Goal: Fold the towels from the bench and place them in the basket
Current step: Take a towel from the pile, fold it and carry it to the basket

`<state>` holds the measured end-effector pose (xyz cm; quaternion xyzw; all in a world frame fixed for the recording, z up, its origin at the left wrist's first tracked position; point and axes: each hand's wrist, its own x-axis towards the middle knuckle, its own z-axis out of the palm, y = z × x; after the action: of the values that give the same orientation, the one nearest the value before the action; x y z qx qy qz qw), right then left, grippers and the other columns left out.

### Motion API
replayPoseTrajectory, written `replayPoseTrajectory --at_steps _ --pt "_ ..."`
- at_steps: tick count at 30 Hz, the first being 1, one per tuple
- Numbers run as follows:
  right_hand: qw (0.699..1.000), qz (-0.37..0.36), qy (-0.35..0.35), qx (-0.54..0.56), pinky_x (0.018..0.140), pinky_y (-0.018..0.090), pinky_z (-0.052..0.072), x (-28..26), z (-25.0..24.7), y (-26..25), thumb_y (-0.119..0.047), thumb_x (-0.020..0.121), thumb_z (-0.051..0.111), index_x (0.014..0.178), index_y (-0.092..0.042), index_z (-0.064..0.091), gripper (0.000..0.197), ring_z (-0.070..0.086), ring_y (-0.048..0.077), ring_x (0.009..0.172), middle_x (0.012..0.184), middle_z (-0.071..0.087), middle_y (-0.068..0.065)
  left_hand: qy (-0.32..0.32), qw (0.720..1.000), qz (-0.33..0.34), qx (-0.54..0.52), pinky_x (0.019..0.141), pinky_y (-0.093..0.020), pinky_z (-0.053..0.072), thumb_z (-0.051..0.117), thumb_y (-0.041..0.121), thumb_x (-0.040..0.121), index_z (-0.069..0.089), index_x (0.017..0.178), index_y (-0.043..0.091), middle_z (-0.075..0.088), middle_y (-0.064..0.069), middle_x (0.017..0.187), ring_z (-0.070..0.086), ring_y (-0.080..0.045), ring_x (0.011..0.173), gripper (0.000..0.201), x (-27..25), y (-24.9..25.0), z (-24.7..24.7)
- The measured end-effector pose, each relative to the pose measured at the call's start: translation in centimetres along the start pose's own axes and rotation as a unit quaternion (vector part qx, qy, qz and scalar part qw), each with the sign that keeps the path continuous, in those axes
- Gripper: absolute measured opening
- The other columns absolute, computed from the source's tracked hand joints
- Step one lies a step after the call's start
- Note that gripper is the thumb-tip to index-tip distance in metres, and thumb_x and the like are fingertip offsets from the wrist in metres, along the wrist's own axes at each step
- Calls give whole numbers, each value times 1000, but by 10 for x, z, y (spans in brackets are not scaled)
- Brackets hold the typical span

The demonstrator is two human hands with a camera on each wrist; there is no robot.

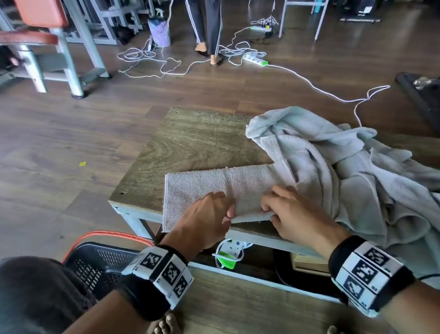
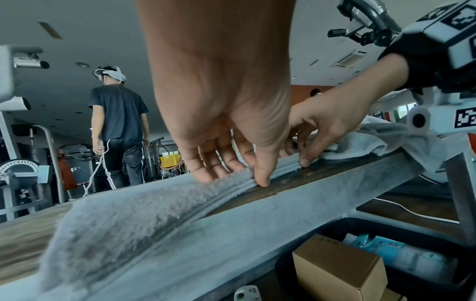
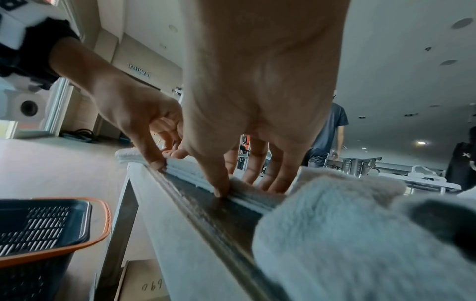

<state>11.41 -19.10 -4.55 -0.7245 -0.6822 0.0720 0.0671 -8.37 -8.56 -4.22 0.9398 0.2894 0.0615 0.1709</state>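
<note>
Both hands (image 1: 247,215) pinch the folded towel's (image 1: 210,186) near edge.

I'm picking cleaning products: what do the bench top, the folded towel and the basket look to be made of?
Bench top: wood or wood-look board, matt and worn; grain shows. Folded towel: terry cloth, pale grey; looped pile. Basket: moulded plastic, probably; dark slotted walls, orange rim.
</note>
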Motion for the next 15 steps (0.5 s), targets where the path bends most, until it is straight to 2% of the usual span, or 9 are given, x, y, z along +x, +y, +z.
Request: replayPoseTrajectory --at_steps 3,5,7,9,11,12,13,14,15 --pt "1000 2 -16 -16 68 39 51 4 -5 -5 -18 87 61 84 -27 47 17 50 16 95 94 46 -11 15 1000 -2 2 73 -19 37 68 21 87 58 101 27 45 13 96 49 -8 89 19 -4 -10 0" --pt "999 6 -33 -21 68 35 49 6 -8 -9 -22 87 60 83 -28 47 15 50 14 94 91 46 -12 9 1000 -6 -2 75 -21 42 70 23 86 59 96 29 45 14 93 53 -9 92 17 -6 -17 -2" --pt "998 16 -60 -28 69 33 47 9 -13 -12 -30 86 60 82 -28 49 11 52 13 93 91 48 -12 6 1000 -6 -4 80 -24 44 71 33 84 56 95 32 47 15 96 50 -9 95 19 -9 -21 -3" --pt "998 22 -58 -18 70 32 43 16 -16 -15 -43 86 57 83 -28 53 16 55 13 91 91 51 -11 34 999 -6 3 88 -29 42 63 51 84 54 105 32 50 11 109 45 -10 104 29 -8 -23 -2" --pt "1000 13 -10 17 74 32 40 28 -10 -20 -47 92 52 96 -29 55 19 55 13 96 102 54 -11 71 997 -18 4 99 -35 40 49 54 90 51 120 30 48 5 129 42 -14 119 38 -2 -23 3" --pt "999 7 6 31 82 34 42 34 -4 -22 -46 95 48 110 -27 53 25 53 15 107 115 54 -8 75 997 -28 11 106 -40 38 44 52 94 48 128 30 44 2 139 39 -18 130 40 1 -23 8" --pt "999 4 2 38 96 37 42 39 4 -25 -46 98 43 127 -25 48 36 48 19 123 133 49 -5 63 997 -44 20 114 -45 31 38 50 98 41 138 30 34 -2 152 29 -22 141 45 4 -23 14" --pt "999 9 -24 36 112 40 32 42 14 -26 -50 99 35 143 -25 38 50 35 22 140 152 35 -2 40 997 -62 30 121 -48 19 31 50 101 31 147 30 20 -3 161 15 -23 150 50 5 -25 20" --pt "998 18 -56 22 122 40 16 43 23 -28 -57 99 22 154 -27 23 63 14 23 152 165 16 -2 17 996 -78 40 123 -48 8 24 52 102 19 153 32 4 -1 165 0 -23 152 55 5 -27 26"
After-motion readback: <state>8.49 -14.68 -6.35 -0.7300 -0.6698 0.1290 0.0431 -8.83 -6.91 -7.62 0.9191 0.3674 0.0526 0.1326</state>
